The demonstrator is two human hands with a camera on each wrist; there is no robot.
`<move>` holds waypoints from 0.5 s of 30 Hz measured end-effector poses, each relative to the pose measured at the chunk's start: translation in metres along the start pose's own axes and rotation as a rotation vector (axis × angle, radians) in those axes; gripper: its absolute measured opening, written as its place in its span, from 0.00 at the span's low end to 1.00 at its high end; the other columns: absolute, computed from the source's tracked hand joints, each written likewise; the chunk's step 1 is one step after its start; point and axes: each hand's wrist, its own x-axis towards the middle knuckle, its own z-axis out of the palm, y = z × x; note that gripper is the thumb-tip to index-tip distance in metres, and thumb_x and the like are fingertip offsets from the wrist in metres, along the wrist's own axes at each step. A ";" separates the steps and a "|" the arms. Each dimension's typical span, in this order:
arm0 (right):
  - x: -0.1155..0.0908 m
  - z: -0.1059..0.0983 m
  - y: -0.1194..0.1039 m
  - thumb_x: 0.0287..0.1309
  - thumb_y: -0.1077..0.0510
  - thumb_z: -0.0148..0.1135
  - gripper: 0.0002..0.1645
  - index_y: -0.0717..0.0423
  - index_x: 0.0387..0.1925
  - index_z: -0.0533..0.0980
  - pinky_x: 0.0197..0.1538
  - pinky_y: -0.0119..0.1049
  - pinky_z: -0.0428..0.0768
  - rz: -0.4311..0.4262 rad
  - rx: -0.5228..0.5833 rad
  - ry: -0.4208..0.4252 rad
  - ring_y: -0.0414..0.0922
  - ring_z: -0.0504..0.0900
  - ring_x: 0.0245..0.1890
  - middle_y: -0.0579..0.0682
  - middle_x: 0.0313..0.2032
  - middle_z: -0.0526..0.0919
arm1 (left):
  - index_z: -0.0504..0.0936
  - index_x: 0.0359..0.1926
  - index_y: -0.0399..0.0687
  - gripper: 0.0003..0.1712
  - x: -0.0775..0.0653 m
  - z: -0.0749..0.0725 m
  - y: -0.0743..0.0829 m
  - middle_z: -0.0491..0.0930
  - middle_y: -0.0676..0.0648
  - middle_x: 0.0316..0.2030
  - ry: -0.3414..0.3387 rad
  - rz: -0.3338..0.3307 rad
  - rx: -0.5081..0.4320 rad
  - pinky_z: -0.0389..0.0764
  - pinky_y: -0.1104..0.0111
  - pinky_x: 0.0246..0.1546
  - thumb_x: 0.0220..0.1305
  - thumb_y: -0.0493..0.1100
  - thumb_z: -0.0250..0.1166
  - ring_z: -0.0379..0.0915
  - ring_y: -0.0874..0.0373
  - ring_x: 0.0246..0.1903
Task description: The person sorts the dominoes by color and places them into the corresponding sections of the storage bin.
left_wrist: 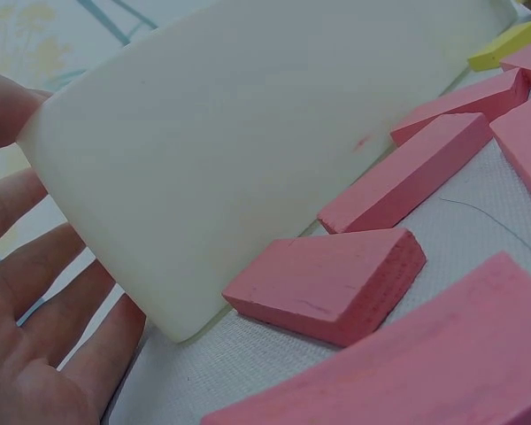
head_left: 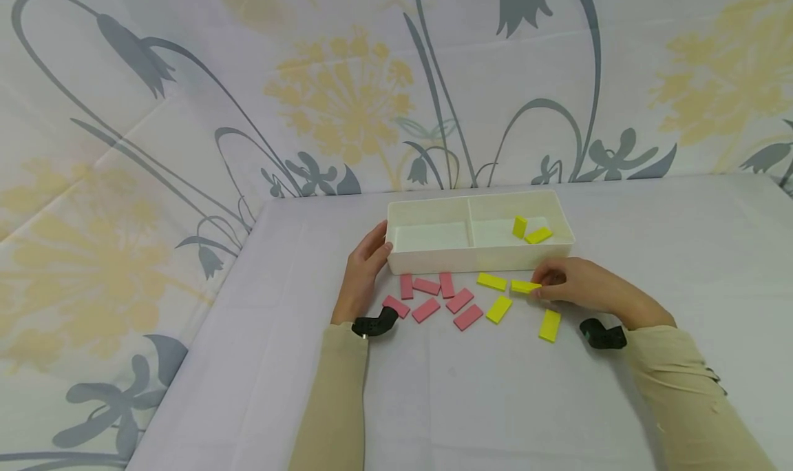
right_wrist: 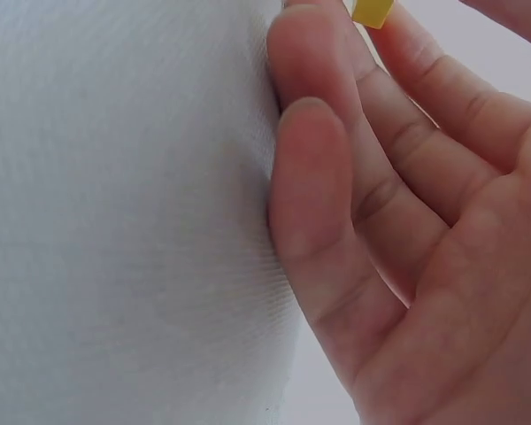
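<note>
A white two-compartment box [head_left: 434, 261] stands at the back of the table. My left hand [head_left: 362, 275] holds its left end; the left wrist view shows the thumb at the top corner and the fingers along the end wall. In front of the box's right half, my right hand [head_left: 582, 286] pinches one end of a yellow block [head_left: 522, 287] between thumb and fingers. Only a corner of a yellow block [right_wrist: 372, 12] shows in the right wrist view. Two yellow blocks [head_left: 538, 235] are in the right compartment, one tilted up. Other yellow blocks [head_left: 498, 310] lie near the right hand.
Several pink blocks [head_left: 426, 310] lie scattered before the box's left half, some close to its front wall. One yellow block [head_left: 549, 326] lies nearer the right wrist. A flower-patterned cloth [head_left: 347, 99] hangs behind the table [head_left: 483, 402].
</note>
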 end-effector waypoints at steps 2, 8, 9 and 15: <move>0.000 0.000 0.000 0.48 0.42 0.62 0.24 0.55 0.38 0.73 0.36 0.35 0.70 0.006 0.014 -0.005 0.41 0.72 0.31 0.45 0.31 0.77 | 0.63 0.63 0.60 0.29 0.000 0.000 0.000 0.62 0.53 0.61 -0.001 0.001 0.001 0.63 0.63 0.57 0.61 0.54 0.55 0.57 0.58 0.60; 0.000 -0.001 0.001 0.49 0.46 0.63 0.22 0.56 0.41 0.71 0.35 0.35 0.69 -0.013 0.050 -0.011 0.42 0.72 0.30 0.45 0.30 0.77 | 0.63 0.63 0.61 0.29 0.001 0.000 -0.001 0.63 0.54 0.61 -0.002 0.006 0.005 0.63 0.63 0.56 0.61 0.55 0.56 0.57 0.59 0.60; 0.000 -0.001 0.001 0.50 0.47 0.63 0.21 0.56 0.41 0.70 0.34 0.34 0.69 -0.019 0.055 -0.012 0.42 0.72 0.30 0.45 0.30 0.77 | 0.63 0.63 0.61 0.29 0.001 0.000 -0.001 0.63 0.54 0.61 -0.002 0.006 0.006 0.63 0.63 0.56 0.60 0.55 0.56 0.57 0.59 0.60; 0.000 0.000 0.004 0.53 0.52 0.61 0.18 0.56 0.42 0.70 0.32 0.32 0.69 -0.036 0.084 -0.019 0.43 0.71 0.29 0.46 0.28 0.76 | 0.64 0.63 0.61 0.29 0.001 0.000 -0.002 0.63 0.55 0.61 -0.001 0.006 0.003 0.63 0.63 0.56 0.61 0.54 0.56 0.58 0.59 0.60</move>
